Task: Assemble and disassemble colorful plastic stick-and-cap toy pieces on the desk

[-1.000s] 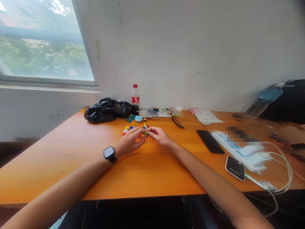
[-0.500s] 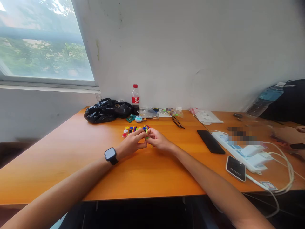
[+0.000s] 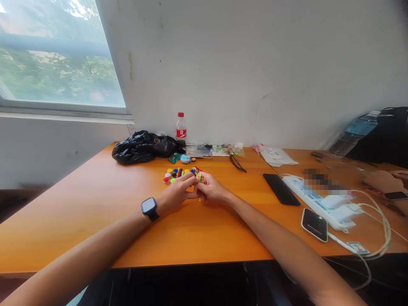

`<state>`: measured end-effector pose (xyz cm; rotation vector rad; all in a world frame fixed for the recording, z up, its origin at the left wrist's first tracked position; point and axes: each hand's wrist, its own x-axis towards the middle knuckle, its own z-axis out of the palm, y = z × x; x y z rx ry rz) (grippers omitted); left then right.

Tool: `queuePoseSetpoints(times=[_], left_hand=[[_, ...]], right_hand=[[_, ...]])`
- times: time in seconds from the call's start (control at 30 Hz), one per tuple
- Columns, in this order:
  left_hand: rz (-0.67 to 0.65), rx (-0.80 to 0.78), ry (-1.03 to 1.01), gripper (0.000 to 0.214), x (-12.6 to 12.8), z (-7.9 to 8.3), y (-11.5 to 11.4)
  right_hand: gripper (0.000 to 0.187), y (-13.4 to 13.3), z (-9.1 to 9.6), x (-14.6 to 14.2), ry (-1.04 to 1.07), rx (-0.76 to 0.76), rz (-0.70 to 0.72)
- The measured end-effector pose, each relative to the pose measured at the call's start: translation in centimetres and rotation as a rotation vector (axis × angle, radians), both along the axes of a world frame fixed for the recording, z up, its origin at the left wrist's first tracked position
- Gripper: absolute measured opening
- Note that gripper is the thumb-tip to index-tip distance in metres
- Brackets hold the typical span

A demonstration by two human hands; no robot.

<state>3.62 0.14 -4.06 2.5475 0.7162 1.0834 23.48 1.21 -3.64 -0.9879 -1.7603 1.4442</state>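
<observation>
Both my hands meet over the middle of the orange table (image 3: 95,199). My left hand (image 3: 177,191), with a dark smartwatch (image 3: 149,208) on its wrist, pinches its fingers together against my right hand (image 3: 212,189). Between the two hands a thin green stick (image 3: 199,182) stands nearly upright, held by the closed fingers of my right hand and touched by the left fingertips. Just behind the hands lies a cluster of small coloured pieces (image 3: 178,173) in red, yellow, blue and green.
A black plastic bag (image 3: 140,146), a red-capped bottle (image 3: 180,127) and clear packets (image 3: 213,149) line the wall. Right of my hands lie a black phone (image 3: 281,189), a white power strip (image 3: 321,199), a second phone (image 3: 315,224) and cables. Another person's hands (image 3: 387,180) work at far right.
My hands have drawn closer together and slightly toward me. The green stick has turned from slanted to nearly upright between them.
</observation>
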Motion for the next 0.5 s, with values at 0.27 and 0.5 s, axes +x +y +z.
queuePoseSetpoints(times=[0.27, 0.5], left_hand=[[0.073, -0.107, 0.029, 0.014, 0.32, 0.88, -0.84], [0.096, -0.179, -0.006, 0.018, 0.86, 0.55, -0.74]], right_hand=[[0.024, 0.17, 0.26, 0.08, 0.042, -0.031, 0.023], [0.022, -0.07, 0.5, -0.34, 0.015, 0.007, -0.009]])
